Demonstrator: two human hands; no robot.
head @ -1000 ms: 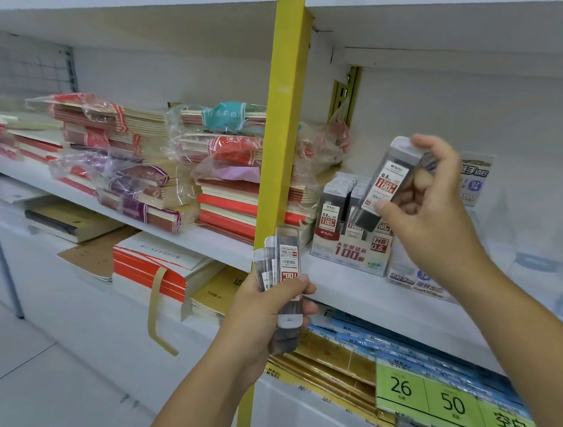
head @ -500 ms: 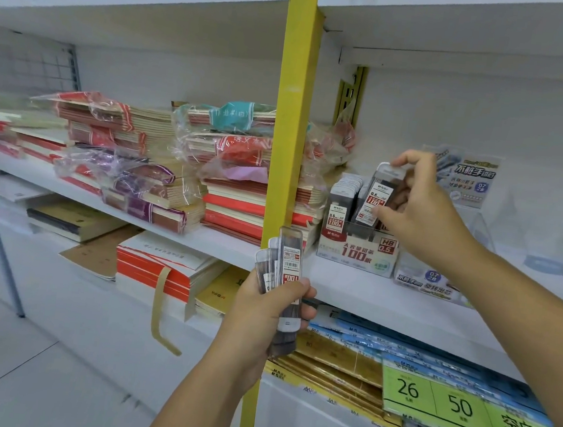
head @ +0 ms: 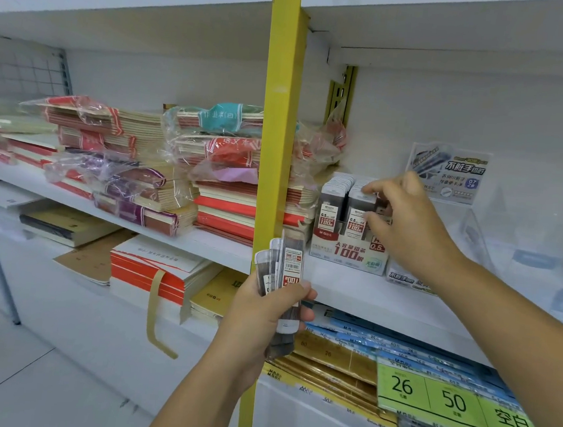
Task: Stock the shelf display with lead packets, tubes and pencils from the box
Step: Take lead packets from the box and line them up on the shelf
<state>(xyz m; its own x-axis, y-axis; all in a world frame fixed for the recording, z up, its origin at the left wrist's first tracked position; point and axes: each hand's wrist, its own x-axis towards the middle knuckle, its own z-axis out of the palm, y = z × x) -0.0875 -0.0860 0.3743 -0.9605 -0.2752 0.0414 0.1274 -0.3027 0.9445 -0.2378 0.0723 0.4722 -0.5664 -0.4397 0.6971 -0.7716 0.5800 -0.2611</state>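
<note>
Lowered since a second ago, one lead packet (head: 360, 203) sits in the display box (head: 348, 254), pinched by the right hand (head: 410, 222); it should be pressed flush; spare packets (head: 285, 265) are gripped by the left hand (head: 263, 315).

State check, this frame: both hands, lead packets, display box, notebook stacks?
left hand: grips a fanned bunch of lead packets, held upright.
right hand: pinches the right-row front packet, which stands in the box.
display box: on the shelf, two rows of upright packets visible, right part hidden by the hand.
notebook stacks: lying flat, several in loose plastic wrap.
</note>
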